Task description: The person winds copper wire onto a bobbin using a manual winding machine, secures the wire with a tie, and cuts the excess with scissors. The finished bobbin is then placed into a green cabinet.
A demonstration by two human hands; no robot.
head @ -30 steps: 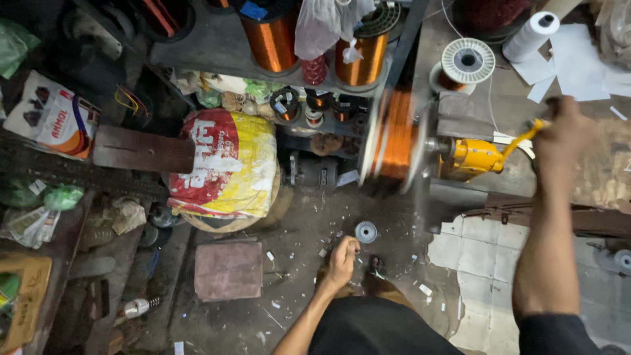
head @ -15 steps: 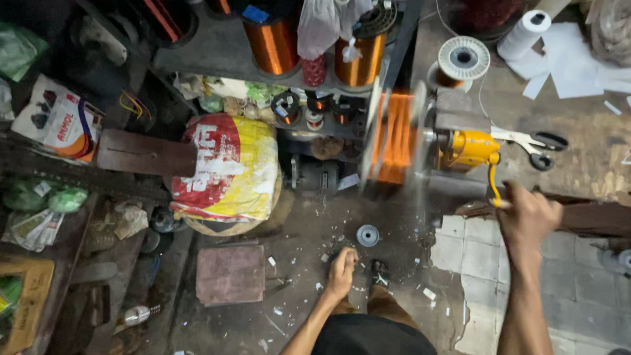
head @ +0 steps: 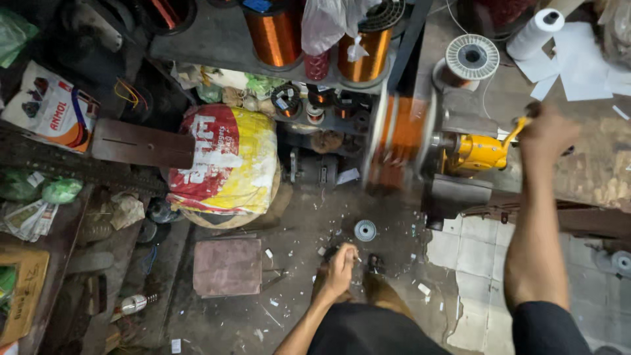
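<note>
Coil-winding in progress — right hand (head: 547,135) closed on yellow hand-crank winder (head: 483,152) at bench edge, copper coil (head: 402,135) blurred, partly built; left hand (head: 342,268) low, fingers pinched, contents unclear.

Your yellow hand-crank winder (head: 478,152) sits mounted at the bench edge, its body lying horizontal with the shaft pointing left. Its yellow crank handle (head: 516,129) angles up to the right, blurred. On the shaft stands the copper-wire bobbin (head: 402,135), orange winding between pale flanges, turned edge-on and motion-blurred. Any wire feeding it is too fine to make out.
</note>
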